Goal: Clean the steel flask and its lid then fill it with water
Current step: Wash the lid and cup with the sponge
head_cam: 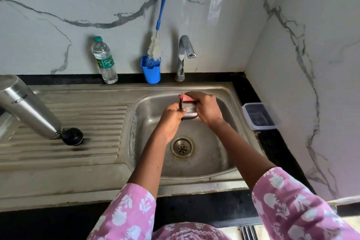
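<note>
The steel flask stands upside down and tilted on the ribbed drainboard at the left. Its black inner stopper lies beside the flask's mouth. Over the sink basin my left hand grips the steel outer lid by its black strap. My right hand presses a pink sponge against the lid's far side. Most of the lid is hidden by my fingers.
A tap stands behind the basin, with no water running. A blue cup holds a long blue bottle brush. A plastic water bottle stands by the wall. A clear lidded box sits on the black counter at the right.
</note>
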